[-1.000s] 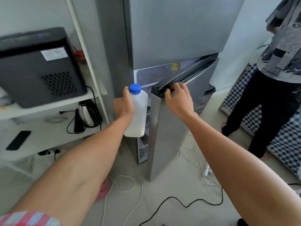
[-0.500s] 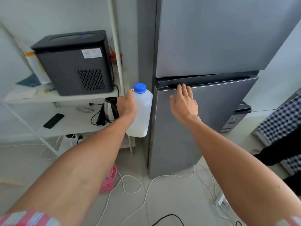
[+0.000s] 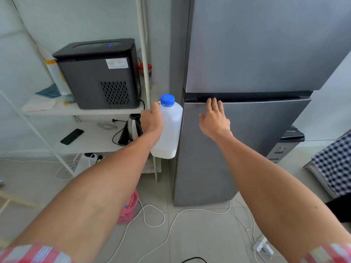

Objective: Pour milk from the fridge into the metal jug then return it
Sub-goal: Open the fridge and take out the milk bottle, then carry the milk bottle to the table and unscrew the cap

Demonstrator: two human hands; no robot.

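My left hand [image 3: 152, 120] grips a white plastic milk bottle [image 3: 170, 130] with a blue cap, held upright just left of the grey fridge [image 3: 247, 54]. Only a shallow layer of milk shows at the bottle's bottom. My right hand [image 3: 214, 118] lies flat with fingers spread against the top of the fridge's lower door [image 3: 237, 139], fingertips at the dark handle groove. Both fridge doors are shut. No metal jug is in view.
A white shelf unit [image 3: 85, 111] stands left of the fridge with a black ice-maker-like appliance [image 3: 98, 73], a steel kettle [image 3: 133, 128] and a phone [image 3: 72, 136]. White and black cables and a pink basket [image 3: 128, 207] lie on the tiled floor. Checked fabric [image 3: 336, 168] sits at the right.
The lower fridge door swung shut under my right hand, which went from gripping its edge to lying flat on it. My view turned left and the other person left view.
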